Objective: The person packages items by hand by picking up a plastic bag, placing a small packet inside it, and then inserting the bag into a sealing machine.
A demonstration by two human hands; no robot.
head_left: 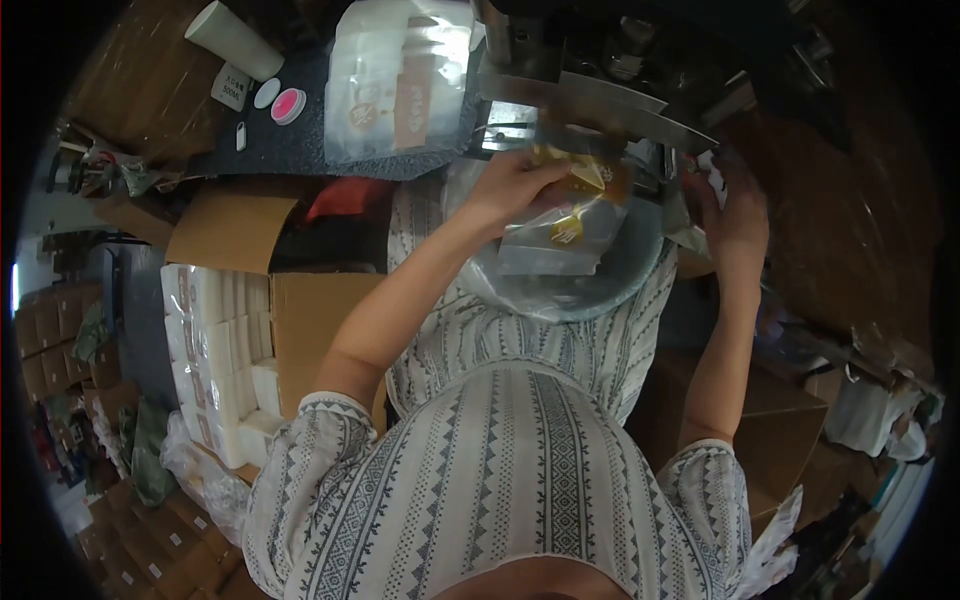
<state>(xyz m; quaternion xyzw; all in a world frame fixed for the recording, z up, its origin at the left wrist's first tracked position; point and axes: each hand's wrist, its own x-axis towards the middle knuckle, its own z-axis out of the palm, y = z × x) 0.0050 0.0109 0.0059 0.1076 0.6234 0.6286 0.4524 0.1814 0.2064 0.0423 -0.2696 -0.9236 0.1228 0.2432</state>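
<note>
My left hand [513, 192] is closed, thumb and fingers pinching a clear plastic bag [562, 240] with gold print at the front of a dark machine [590, 95]. Beneath the bag, a round pale basin [630, 285] lined with clear plastic rests on my lap. On the machine's right side, my right hand [738, 215] has its fingers bent around something whitish that I cannot make out. A stack of clear printed bags [385, 100] lies on a dark blue cloth [300, 145] left of the machine.
A white paper cup [235, 42] lies tipped near an open pink-filled jar [288, 106] and a white lid [267, 93]. An open cardboard box [325, 320] with white packs [235, 350] stands to my left. Another cardboard box [770, 420] sits to my right.
</note>
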